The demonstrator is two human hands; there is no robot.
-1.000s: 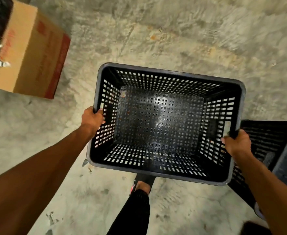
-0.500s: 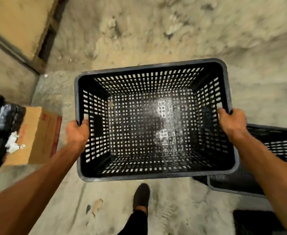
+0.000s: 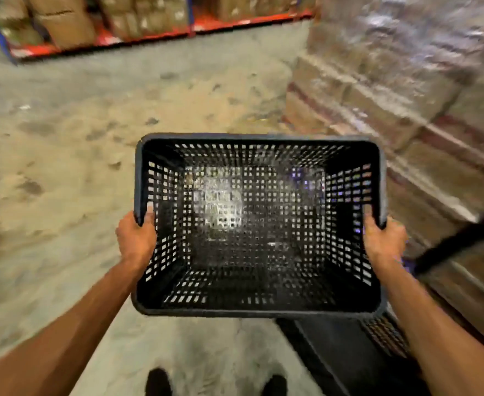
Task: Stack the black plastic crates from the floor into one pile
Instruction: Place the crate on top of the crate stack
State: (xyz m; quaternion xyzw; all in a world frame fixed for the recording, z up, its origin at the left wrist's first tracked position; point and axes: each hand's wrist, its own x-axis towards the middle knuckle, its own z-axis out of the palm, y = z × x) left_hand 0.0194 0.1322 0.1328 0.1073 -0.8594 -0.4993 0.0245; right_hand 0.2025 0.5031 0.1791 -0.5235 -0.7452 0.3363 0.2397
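Observation:
I hold a black perforated plastic crate (image 3: 259, 138) in the air in front of me, its open top facing up. My left hand (image 3: 136, 241) grips the left short rim and my right hand (image 3: 383, 242) grips the right short rim. Below and to the right of it, part of another black crate (image 3: 349, 355) rests on the floor, mostly hidden by the held crate and my right arm. The frame is blurred by motion.
A tall pallet of shrink-wrapped cartons (image 3: 406, 90) stands close on the right. Orange-and-blue shelving (image 3: 149, 38) with brown boxes runs along the far side. Stained concrete floor (image 3: 63, 155) spreads to the left and ahead. My shoes (image 3: 159, 381) show at the bottom.
The view has swung up from the floor to the aisle, shelving and pallet. The cardboard box at left is out of view. Both hands still hold the crate, now level in front.

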